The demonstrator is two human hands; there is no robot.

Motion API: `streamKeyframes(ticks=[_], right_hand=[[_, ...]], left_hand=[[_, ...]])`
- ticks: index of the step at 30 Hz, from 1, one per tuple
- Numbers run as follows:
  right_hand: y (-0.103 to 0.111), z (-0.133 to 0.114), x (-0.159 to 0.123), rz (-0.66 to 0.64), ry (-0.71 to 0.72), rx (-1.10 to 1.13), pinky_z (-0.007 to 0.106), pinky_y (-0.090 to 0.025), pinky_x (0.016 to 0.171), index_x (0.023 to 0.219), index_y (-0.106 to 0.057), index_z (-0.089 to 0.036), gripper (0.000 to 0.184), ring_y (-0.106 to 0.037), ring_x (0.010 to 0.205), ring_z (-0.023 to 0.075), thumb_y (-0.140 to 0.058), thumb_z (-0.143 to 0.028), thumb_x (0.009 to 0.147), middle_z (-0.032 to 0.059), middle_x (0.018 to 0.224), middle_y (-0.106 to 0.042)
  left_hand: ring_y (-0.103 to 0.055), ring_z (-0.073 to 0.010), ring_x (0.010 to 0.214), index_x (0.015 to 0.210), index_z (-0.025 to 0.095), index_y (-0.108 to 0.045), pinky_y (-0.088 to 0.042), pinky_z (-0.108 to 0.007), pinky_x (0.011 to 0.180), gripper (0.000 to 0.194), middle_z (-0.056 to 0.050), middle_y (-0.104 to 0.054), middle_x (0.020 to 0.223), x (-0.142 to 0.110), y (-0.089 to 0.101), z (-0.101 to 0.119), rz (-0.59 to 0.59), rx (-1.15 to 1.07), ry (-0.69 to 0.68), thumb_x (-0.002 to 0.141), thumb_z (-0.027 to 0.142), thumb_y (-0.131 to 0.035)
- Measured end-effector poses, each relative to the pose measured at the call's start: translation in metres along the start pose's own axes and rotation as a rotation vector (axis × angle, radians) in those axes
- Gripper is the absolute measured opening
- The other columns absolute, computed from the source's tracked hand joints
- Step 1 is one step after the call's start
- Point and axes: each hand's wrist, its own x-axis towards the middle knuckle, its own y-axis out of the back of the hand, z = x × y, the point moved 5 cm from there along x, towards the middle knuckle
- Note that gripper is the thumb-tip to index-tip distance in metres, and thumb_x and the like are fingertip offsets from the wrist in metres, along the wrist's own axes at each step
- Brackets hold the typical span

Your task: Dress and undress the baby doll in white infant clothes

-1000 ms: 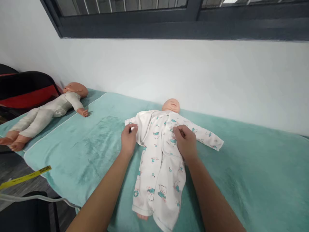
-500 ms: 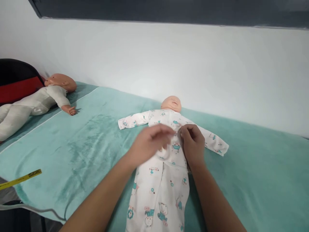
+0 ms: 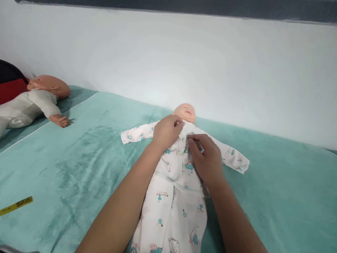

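A baby doll (image 3: 185, 111) lies on its back, dressed in a white printed baby shirt (image 3: 171, 165) and matching pants (image 3: 160, 211). The shirt's front edges meet along a pale trimmed line with small round fasteners down it. At the collar, on the left side of the chest, my left hand (image 3: 167, 131) has its fingers curled and its fingertips pinching the cloth. Just right of the front line, my right hand (image 3: 207, 156) brings thumb and forefinger together on the shirt. My fingers partly cover the upper chest and neckline.
A second doll (image 3: 39, 102) in a cream body lies at the left beside a red and black item (image 3: 12, 88). A teal cloth (image 3: 92, 161) covers the table. A yellow strip (image 3: 17, 205) lies near the left edge, and a white wall (image 3: 158, 56) stands behind.
My left hand has moved up from the middle of the shirt to the collar. The shirt's front edges now lie together, flatter. My right hand stays near the chest. The view has shifted slightly.
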Motion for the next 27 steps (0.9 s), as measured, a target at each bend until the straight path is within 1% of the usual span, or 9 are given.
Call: streamKeyframes(ticks=[3, 5, 8, 10, 12, 14, 18, 20, 27], right_hand=[[-0.003, -0.004, 0.022, -0.069, -0.157, -0.188, 0.034, -0.042, 0.074, 0.097, -0.063, -0.023, 0.021, -0.063, 0.082, 0.0217, -0.048, -0.037, 0.091, 0.0033, 0.089, -0.07], [-0.01, -0.009, 0.04, -0.158, -0.23, -0.361, 0.035, -0.041, 0.071, 0.099, -0.061, -0.021, 0.027, -0.062, 0.078, 0.0244, -0.048, -0.042, 0.09, 0.0056, 0.084, -0.069], [-0.022, -0.011, 0.061, -0.285, -0.299, -0.551, 0.035, -0.039, 0.066, 0.091, -0.06, -0.019, 0.033, -0.061, 0.077, 0.028, -0.045, -0.048, 0.089, 0.011, 0.083, -0.067], [-0.027, -0.007, 0.068, -0.296, -0.313, -0.568, 0.034, -0.037, 0.064, 0.084, -0.059, -0.019, 0.032, -0.059, 0.074, 0.0264, -0.043, -0.046, 0.088, 0.0114, 0.081, -0.066], [-0.026, 0.0, 0.071, -0.25, -0.297, -0.484, 0.032, -0.036, 0.062, 0.074, -0.057, -0.02, 0.026, -0.055, 0.068, 0.0221, -0.045, -0.039, 0.087, 0.0082, 0.074, -0.063], [-0.023, 0.01, 0.07, -0.169, -0.285, -0.28, 0.03, -0.034, 0.059, 0.066, -0.054, -0.02, 0.022, -0.05, 0.063, 0.0176, -0.048, -0.032, 0.083, 0.0037, 0.065, -0.059], [-0.016, 0.022, 0.062, 0.001, -0.357, 0.416, 0.027, -0.034, 0.05, 0.071, -0.058, -0.021, 0.02, -0.042, 0.053, 0.0125, -0.057, -0.038, 0.081, -0.0026, 0.056, -0.048], [-0.018, 0.022, 0.059, 0.027, -0.385, 0.64, 0.025, -0.034, 0.047, 0.074, -0.06, -0.021, 0.019, -0.04, 0.05, 0.0111, -0.062, -0.039, 0.079, -0.0037, 0.056, -0.046], [-0.03, 0.021, 0.057, -0.118, -0.334, 0.783, 0.023, -0.038, 0.05, 0.08, -0.065, -0.021, 0.015, -0.046, 0.053, 0.009, -0.072, -0.032, 0.073, -0.0041, 0.061, -0.054]], left_hand=[[-0.06, -0.0158, 0.076, 0.082, 0.02, -0.064, -0.042, -0.028, 0.069, 0.014, -0.002, -0.07, 0.086, 0.0, 0.004, -0.003, 0.052, -0.127, -0.01, 0.086, 0.026, -0.052], [-0.059, -0.0145, 0.075, 0.081, 0.019, -0.062, -0.043, -0.027, 0.07, 0.013, -0.001, -0.068, 0.083, 0.0, 0.008, -0.005, 0.115, -0.238, -0.007, 0.087, 0.025, -0.052], [-0.058, -0.0125, 0.073, 0.081, 0.018, -0.061, -0.044, -0.025, 0.071, 0.01, 0.0, -0.066, 0.079, 0.001, 0.012, -0.009, 0.198, -0.39, 0.039, 0.086, 0.024, -0.054], [-0.057, -0.011, 0.067, 0.079, 0.018, -0.06, -0.045, -0.024, 0.067, 0.009, 0.0, -0.066, 0.076, 0.001, 0.011, -0.009, 0.175, -0.475, 0.078, 0.085, 0.023, -0.055], [-0.055, -0.0096, 0.059, 0.078, 0.018, -0.059, -0.046, -0.024, 0.061, 0.009, 0.001, -0.064, 0.072, 0.001, 0.008, -0.006, 0.104, -0.566, 0.115, 0.085, 0.022, -0.055], [-0.055, -0.0096, 0.055, 0.078, 0.018, -0.059, -0.047, -0.023, 0.056, 0.008, 0.0, -0.063, 0.069, 0.0, 0.007, -0.001, 0.049, -0.649, 0.148, 0.084, 0.021, -0.056], [-0.059, -0.0109, 0.057, 0.076, 0.017, -0.058, -0.049, -0.023, 0.053, 0.008, -0.002, -0.063, 0.068, -0.004, 0.01, 0.012, 0.001, -0.741, 0.183, 0.084, 0.018, -0.057], [-0.059, -0.0103, 0.056, 0.075, 0.017, -0.059, -0.05, -0.022, 0.054, 0.008, -0.001, -0.063, 0.067, -0.006, 0.009, 0.016, -0.03, -0.769, 0.196, 0.083, 0.017, -0.059], [-0.056, -0.0082, 0.057, 0.074, 0.014, -0.062, -0.05, -0.02, 0.054, 0.007, -0.001, -0.061, 0.065, -0.003, -0.003, 0.007, -0.054, -0.837, 0.219, 0.081, 0.012, -0.061]])
